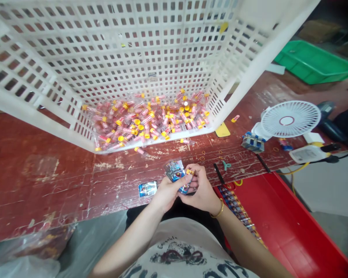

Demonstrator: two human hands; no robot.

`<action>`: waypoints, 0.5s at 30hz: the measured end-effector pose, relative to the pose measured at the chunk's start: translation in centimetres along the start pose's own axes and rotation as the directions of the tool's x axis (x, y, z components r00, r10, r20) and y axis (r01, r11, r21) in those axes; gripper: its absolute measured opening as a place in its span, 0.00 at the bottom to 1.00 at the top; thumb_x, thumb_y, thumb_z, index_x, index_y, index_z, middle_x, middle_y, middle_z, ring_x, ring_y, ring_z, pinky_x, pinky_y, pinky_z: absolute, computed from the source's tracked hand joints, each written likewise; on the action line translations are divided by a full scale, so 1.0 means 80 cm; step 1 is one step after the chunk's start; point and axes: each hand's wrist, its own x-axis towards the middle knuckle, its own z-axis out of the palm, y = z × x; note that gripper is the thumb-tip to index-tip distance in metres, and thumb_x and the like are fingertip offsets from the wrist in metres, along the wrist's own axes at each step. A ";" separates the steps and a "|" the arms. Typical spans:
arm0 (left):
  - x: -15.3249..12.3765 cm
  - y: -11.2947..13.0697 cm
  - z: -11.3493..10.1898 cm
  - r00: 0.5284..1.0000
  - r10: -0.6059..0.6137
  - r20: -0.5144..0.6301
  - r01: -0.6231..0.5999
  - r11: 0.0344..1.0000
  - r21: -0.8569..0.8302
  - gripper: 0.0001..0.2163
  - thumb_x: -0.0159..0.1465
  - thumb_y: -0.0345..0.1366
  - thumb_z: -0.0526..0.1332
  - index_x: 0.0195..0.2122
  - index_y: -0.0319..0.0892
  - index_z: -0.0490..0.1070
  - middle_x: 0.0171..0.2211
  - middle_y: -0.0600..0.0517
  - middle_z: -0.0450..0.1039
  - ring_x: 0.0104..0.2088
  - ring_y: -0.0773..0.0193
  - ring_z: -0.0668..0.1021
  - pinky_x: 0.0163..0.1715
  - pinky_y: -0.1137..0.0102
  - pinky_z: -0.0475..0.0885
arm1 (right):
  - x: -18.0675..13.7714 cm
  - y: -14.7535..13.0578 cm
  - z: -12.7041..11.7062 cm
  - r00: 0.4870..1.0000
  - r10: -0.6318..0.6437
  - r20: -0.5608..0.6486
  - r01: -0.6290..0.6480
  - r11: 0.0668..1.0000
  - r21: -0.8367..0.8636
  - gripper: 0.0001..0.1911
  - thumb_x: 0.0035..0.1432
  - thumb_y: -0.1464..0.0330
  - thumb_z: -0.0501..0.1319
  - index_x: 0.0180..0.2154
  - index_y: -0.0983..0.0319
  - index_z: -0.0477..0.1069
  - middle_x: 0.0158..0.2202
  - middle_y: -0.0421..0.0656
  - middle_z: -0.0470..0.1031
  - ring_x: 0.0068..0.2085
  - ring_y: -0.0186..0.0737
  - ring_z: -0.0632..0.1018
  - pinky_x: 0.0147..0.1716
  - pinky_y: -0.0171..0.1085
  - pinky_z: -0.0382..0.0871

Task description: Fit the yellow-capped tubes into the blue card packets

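Observation:
My left hand (167,193) is closed on several blue printed packets (176,172), fanned out above the table's front edge. My right hand (203,189) curls around the other side of the packets, its fingers bent by a small tube with a yellow cap (189,172). The lower part of that tube is hidden by fingers and packets. To the left, one more blue packet (147,189) lies flat on the table. Beyond my hands, a white plastic basket (150,83) lies tipped with its opening towards me, many pink tubes with yellow caps (145,119) heaped inside.
Loose tubes (187,142) lie in front of the basket. On the right of the red table (110,173) are a white fan (290,119), a bundle of packets (253,142) and a green bin (316,63). A red tray (290,224) with packed rows sits below the edge.

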 end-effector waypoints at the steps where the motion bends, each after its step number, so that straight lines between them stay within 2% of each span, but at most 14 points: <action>1: 0.000 0.000 0.000 1.000 -0.001 -0.003 0.001 1.000 0.005 0.17 0.46 0.36 0.74 0.36 0.32 0.77 0.30 0.44 0.80 0.27 0.60 0.80 0.35 0.65 0.77 | 0.000 0.000 0.000 1.000 0.012 0.002 -0.013 1.000 0.003 0.35 0.40 0.74 0.67 0.48 0.56 0.54 0.47 0.46 0.62 0.41 0.39 0.75 0.34 0.34 0.74; 4: 0.000 -0.001 -0.002 0.999 0.022 -0.033 -0.021 1.000 0.016 0.18 0.51 0.41 0.71 0.37 0.33 0.77 0.30 0.44 0.80 0.30 0.58 0.81 0.34 0.65 0.77 | -0.001 0.004 -0.006 0.997 0.072 0.007 -0.073 0.996 0.058 0.37 0.39 0.71 0.71 0.49 0.56 0.54 0.47 0.45 0.64 0.42 0.39 0.74 0.36 0.36 0.74; 7: 0.003 -0.006 -0.003 0.998 0.057 -0.036 -0.055 0.998 0.043 0.19 0.53 0.43 0.69 0.41 0.35 0.76 0.31 0.45 0.80 0.31 0.58 0.81 0.36 0.65 0.77 | -0.004 0.009 -0.018 0.995 0.100 0.004 -0.099 0.978 0.181 0.38 0.35 0.69 0.74 0.46 0.56 0.57 0.45 0.43 0.67 0.44 0.40 0.74 0.40 0.37 0.73; 10: 0.009 -0.014 0.002 0.996 0.086 0.014 -0.087 0.989 0.119 0.19 0.51 0.42 0.70 0.41 0.37 0.76 0.33 0.47 0.80 0.31 0.60 0.81 0.36 0.67 0.76 | -0.012 0.011 -0.025 0.989 0.146 -0.016 -0.131 0.926 0.354 0.30 0.39 0.65 0.74 0.42 0.57 0.63 0.42 0.41 0.71 0.41 0.39 0.75 0.39 0.37 0.73; 13: 0.018 -0.026 0.014 0.997 0.052 0.050 -0.060 0.984 0.170 0.18 0.53 0.46 0.68 0.39 0.37 0.76 0.32 0.47 0.80 0.31 0.59 0.81 0.34 0.66 0.76 | -0.026 0.016 -0.033 0.957 0.244 -0.156 -0.140 0.861 0.488 0.17 0.46 0.60 0.70 0.36 0.58 0.68 0.36 0.40 0.74 0.36 0.38 0.76 0.36 0.38 0.73; 15: 0.024 -0.034 0.022 0.997 -0.002 0.078 -0.014 0.978 0.207 0.19 0.55 0.48 0.66 0.39 0.37 0.76 0.34 0.46 0.80 0.33 0.56 0.81 0.35 0.64 0.77 | -0.042 0.026 -0.056 0.895 0.308 -0.323 -0.115 0.858 0.500 0.15 0.47 0.58 0.69 0.32 0.59 0.69 0.33 0.40 0.75 0.35 0.37 0.77 0.37 0.39 0.74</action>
